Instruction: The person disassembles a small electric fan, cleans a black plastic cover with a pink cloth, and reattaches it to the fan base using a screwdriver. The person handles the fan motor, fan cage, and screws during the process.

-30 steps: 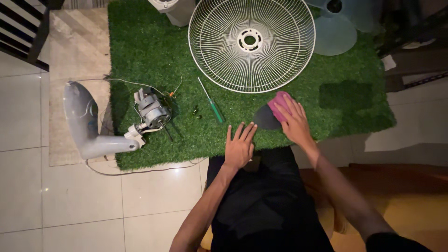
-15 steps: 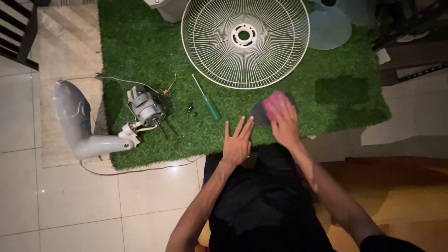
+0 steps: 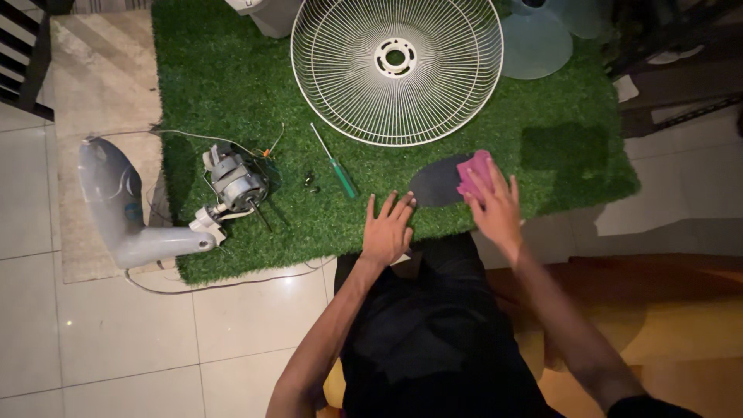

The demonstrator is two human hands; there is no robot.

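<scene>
My right hand (image 3: 495,207) presses a pink cloth (image 3: 472,172) against a dark round plate (image 3: 435,184) lying on the green turf mat (image 3: 224,85). My left hand (image 3: 388,230) rests flat and open on the mat's near edge, just left of the plate. A green-handled screwdriver (image 3: 336,166) lies a little left of my left hand.
A white wire fan guard (image 3: 396,66) lies at the back of the mat. A bare fan motor (image 3: 236,184) on a grey stand neck (image 3: 128,209) sits at the left with its cord. Small screws (image 3: 311,183) lie near the screwdriver. Pale fan blades (image 3: 542,35) are at the back right.
Both hands stay on the mat near the dark plate. The right hand with the pink cloth has shifted slightly over the plate; the view has moved a little.
</scene>
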